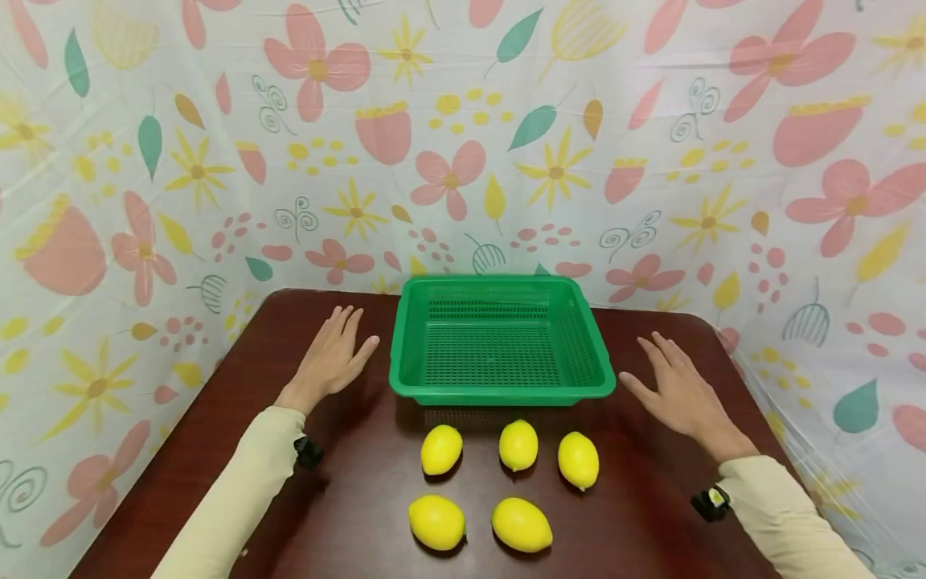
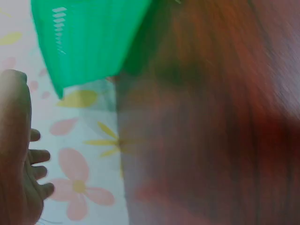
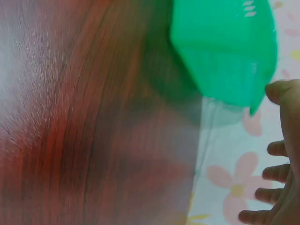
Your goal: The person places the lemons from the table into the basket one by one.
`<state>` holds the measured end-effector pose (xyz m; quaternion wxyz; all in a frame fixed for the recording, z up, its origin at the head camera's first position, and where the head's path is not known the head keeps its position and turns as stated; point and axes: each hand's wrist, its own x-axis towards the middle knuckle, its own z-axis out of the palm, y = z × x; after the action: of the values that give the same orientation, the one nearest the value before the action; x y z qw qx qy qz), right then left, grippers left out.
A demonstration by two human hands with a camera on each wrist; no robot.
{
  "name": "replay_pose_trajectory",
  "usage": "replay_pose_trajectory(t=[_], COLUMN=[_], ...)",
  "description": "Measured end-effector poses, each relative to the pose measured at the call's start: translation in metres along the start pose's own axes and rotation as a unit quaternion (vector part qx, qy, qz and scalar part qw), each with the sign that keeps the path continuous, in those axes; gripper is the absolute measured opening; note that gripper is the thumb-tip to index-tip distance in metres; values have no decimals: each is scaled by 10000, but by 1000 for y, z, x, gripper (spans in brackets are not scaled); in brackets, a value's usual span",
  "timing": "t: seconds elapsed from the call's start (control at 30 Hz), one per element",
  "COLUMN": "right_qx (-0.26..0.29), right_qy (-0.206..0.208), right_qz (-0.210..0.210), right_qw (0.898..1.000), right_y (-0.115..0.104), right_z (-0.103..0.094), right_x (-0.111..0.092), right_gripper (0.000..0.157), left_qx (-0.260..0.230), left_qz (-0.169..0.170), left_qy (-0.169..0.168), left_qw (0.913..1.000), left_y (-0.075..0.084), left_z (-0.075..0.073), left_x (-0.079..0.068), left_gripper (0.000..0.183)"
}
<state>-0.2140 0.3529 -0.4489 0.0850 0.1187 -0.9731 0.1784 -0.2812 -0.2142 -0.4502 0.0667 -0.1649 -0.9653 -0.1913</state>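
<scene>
A green plastic basket (image 1: 502,400) with slotted walls and a mesh floor stands at the back of the table, nothing inside it. To its left is my left hand (image 1: 329,360), fingers extended and thumb apart, holding nothing. On the other side my right hand (image 1: 683,394) is spread out likewise, its thumb pointing at the basket's right front corner. Both hands are apart from the basket. In front of it lie several yellow lemons: a back row with a left lemon (image 1: 441,449), a middle lemon (image 1: 518,445) and a right lemon (image 1: 579,460), and two nearer lemons (image 1: 437,523) (image 1: 522,525).
The dark reddish-brown table (image 1: 347,498) has a glossy top with rounded back corners. A white cloth (image 1: 463,121) printed with flowers and leaves hangs behind it and along both sides. Each wrist carries a small black camera, such as the right wrist camera (image 1: 711,503).
</scene>
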Motion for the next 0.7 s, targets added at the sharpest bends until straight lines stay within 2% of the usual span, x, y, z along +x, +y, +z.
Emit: replay_pose_trajectory(t=[0.2,0.37,0.53,0.7], right_qx=[-6,-2,-57,8], right_qy=[269,460,705,846], right_qz=[-37,-121,-234,-279], right_qw=[9996,9989,9972,9960], right_y=[-20,-42,-64,-82], right_z=[-11,-13,-15,-13], right_x=[-26,-44,-61,-74], right_gripper=[76,69,62,57], left_qx=[-407,-852,-1553,-2174], left_qz=[-150,-492,-844,-1136], left_qy=[-40,78,280,253], left_qw=[9991,9951,9839,9691], left_y=[24,40,52,57], left_z=[-1,6,20,32], left_x=[1,-6,-12,-13], left_gripper=[83,85,84,86])
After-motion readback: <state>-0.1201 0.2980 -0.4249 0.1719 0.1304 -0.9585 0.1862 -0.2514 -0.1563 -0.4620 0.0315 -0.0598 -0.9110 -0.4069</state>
